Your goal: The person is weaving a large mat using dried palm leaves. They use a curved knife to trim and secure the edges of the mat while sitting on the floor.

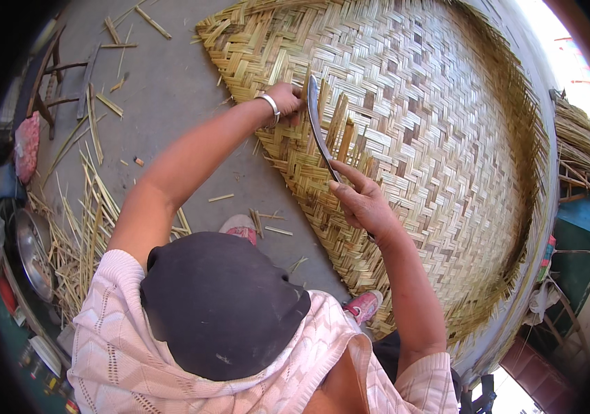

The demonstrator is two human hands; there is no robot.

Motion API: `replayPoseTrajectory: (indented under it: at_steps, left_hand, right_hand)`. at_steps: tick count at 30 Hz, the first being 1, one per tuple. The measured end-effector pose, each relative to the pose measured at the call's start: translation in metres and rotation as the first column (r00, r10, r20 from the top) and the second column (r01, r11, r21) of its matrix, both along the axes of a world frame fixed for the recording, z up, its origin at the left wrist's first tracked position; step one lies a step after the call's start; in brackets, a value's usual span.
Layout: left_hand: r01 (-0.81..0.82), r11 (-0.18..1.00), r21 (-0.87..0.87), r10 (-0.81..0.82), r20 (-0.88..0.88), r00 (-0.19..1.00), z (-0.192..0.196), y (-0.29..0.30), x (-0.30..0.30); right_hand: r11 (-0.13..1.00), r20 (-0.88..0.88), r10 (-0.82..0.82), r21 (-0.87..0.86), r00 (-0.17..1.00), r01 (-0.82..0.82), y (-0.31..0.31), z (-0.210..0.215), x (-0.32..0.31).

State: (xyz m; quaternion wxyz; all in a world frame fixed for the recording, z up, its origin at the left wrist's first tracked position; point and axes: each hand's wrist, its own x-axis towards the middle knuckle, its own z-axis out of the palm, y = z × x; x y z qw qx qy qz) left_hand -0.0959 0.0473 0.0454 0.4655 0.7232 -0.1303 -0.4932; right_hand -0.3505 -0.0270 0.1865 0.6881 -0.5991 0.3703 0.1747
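A large woven mat of split reed or bamboo strips [440, 138] lies before me, with loose strip ends standing up near its left edge. My right hand [366, 205] is closed around a long, slightly curved knife [320, 131], its dark blade pointing away from me. The tip of the blade reaches close to my left hand [286, 103], which wears a light bracelet [271, 109]. Fingers of that hand are bent around an upright strip [305, 83] at the mat's left edge; the blade partly covers this spot. Several more strips [340, 124] stick up just right of the blade.
Cut strips [91, 228] lie heaped on the grey floor at left, with short offcuts [153, 23] scattered farther off. A metal basin [34, 252] and a wooden chair [53, 83] stand at the left rim. Bundled stalks [585, 141] are stacked at far right.
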Motion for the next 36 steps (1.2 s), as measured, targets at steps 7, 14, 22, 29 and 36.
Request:
replayPoseTrajectory:
  at_steps: [7, 14, 22, 29, 36]
  left_hand:
    - [-0.089, 0.996, 0.011, 0.086, 0.173, 0.981, -0.012, -0.003, -0.017]
    - [-0.105, 0.988, -0.115, 0.091, -0.118, 0.989, -0.029, 0.012, -0.005]
    - [-0.275, 0.961, -0.033, 0.240, -0.394, 0.887, -0.024, 0.008, 0.003]
    - [-0.176, 0.984, 0.009, 0.168, -0.347, 0.923, -0.016, 0.004, 0.006]
    - [-0.153, 0.987, 0.052, 0.162, -0.295, 0.942, -0.021, 0.000, 0.006]
  right_hand:
    - [0.933, -0.085, 0.177, -0.301, 0.981, -0.195, -0.014, -0.035, 0.015]
    - [0.821, -0.221, 0.370, -0.377, 0.903, -0.429, -0.039, -0.039, 0.032]
    - [0.704, -0.287, 0.428, -0.489, 0.857, -0.515, -0.024, -0.032, 0.039]
    - [0.793, -0.274, 0.332, -0.436, 0.903, -0.424, -0.009, -0.040, 0.033]
    - [0.568, -0.368, 0.383, -0.630, 0.847, -0.530, -0.007, -0.057, 0.056]
